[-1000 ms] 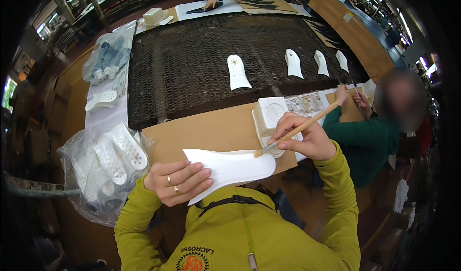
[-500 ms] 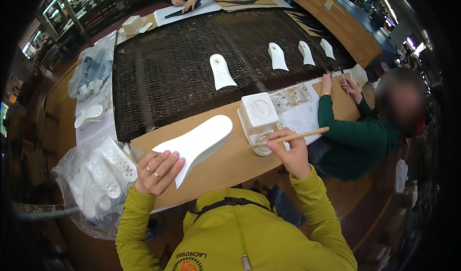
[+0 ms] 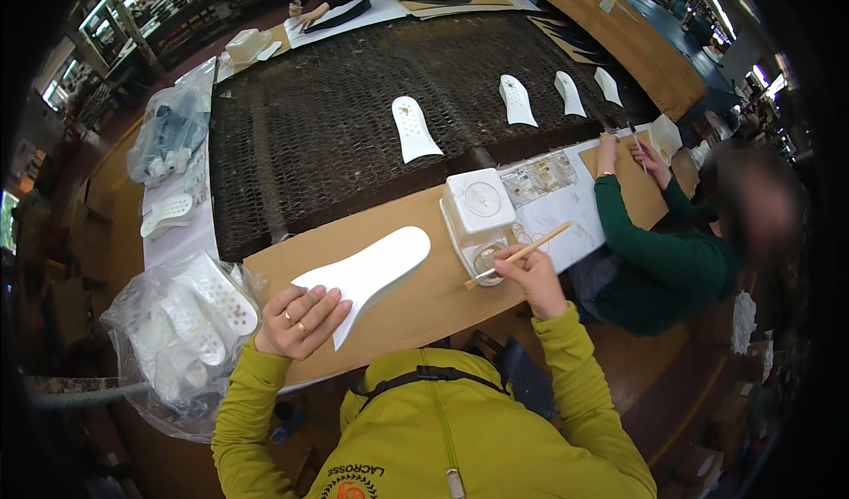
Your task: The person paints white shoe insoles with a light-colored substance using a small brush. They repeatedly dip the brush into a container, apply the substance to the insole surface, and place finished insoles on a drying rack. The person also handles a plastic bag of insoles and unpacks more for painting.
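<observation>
A white shoe insole [image 3: 380, 264] points away to the right over the brown cardboard. My left hand [image 3: 305, 322] grips its near end, fingers laid across the top. Between the fingers of my right hand [image 3: 537, 280] is a brush [image 3: 541, 240] with a light wooden handle. Its bristle end points down and left, just beside a small round jar [image 3: 485, 258] and to the right of the insole. The jar stands against an upturned white plastic tub [image 3: 478, 205].
A plastic bag of white insoles [image 3: 190, 322] lies at the left. Beyond the cardboard [image 3: 433, 313] stretches a dark mesh conveyor [image 3: 318, 136] carrying several white insoles [image 3: 414, 132]. A co-worker in a green sleeve [image 3: 632, 229] works at the right; another person's hand [image 3: 309, 17] is at the far end.
The brush has tilted, and its bristle end has come out from the jar toward the insole. My left hand and the insole have lowered slightly. The far person's hands have shifted left.
</observation>
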The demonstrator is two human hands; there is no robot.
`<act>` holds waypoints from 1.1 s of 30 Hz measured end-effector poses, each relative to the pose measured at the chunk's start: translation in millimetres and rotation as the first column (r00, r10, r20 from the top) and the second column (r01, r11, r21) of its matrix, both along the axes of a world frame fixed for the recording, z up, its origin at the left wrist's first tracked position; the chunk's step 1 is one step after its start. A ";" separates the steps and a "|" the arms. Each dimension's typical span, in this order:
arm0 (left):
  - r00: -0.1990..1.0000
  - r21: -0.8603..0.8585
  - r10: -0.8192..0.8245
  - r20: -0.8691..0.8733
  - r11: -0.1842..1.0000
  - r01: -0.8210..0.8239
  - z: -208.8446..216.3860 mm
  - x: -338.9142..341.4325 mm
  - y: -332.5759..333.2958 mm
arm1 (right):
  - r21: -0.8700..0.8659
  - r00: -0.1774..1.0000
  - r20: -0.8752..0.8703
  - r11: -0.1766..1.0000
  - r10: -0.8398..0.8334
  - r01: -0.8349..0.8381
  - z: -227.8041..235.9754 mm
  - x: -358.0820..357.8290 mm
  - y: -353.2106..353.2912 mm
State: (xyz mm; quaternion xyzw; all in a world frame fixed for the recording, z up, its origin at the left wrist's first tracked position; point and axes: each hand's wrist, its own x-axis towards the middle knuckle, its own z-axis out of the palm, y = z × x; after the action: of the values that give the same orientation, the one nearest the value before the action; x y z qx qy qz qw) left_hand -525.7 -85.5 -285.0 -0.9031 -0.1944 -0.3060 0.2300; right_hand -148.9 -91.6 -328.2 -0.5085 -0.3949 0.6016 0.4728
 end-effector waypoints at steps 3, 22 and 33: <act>1.000 0.040 -0.025 -0.016 0.999 0.026 14.4 -0.7 -6.1 | 0.273 0.998 -0.048 0.961 -0.031 0.043 53.5 -15.2 -0.2; 0.990 0.147 0.143 -0.002 0.979 -0.141 50.5 -4.1 -27.2 | 0.819 0.633 0.572 0.408 -0.521 -0.404 123.4 -62.3 5.8; 0.984 0.228 0.173 0.045 0.957 -0.179 43.1 0.8 -16.8 | 0.863 0.604 0.504 0.333 -0.617 -0.380 102.0 -109.4 -21.0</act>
State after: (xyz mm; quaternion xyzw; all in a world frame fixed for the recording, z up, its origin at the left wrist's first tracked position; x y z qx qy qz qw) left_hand -524.9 -102.2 -241.9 -0.8454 -0.2399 -0.3161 0.3574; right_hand -258.3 -112.6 -226.2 -0.3777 -0.7785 -0.0731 0.4959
